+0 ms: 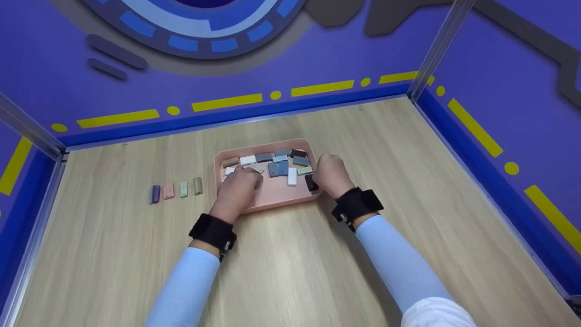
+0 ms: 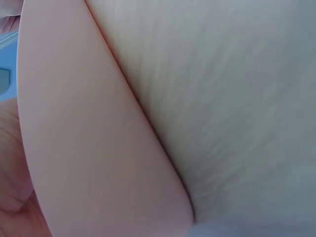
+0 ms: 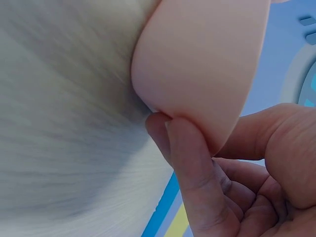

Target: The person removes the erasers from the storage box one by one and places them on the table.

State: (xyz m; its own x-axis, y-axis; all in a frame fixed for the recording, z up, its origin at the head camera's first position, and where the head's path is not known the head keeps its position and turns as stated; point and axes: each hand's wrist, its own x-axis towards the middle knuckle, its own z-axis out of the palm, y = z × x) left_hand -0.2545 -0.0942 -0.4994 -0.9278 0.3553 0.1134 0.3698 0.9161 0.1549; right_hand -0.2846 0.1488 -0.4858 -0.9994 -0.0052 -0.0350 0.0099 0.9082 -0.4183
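A shallow pink tray sits on the table with several small rectangular blocks in it: white, grey, blue-grey, pale green and black. My right hand grips the tray at its right side. In the right wrist view, the thumb and fingers pinch the tray's corner from both sides. Reaching over the near left wall, my left hand is down among the blocks, close to a blue-grey block. Its fingertips are mostly hidden, and I cannot tell whether they hold a block. The tray wall covers most of that hand in the left wrist view.
Left of the tray, a row of small blocks stands on the wooden table: a purple block, a pink block, a pale green block and a tan block. Purple-blue walls enclose the table's back and sides.
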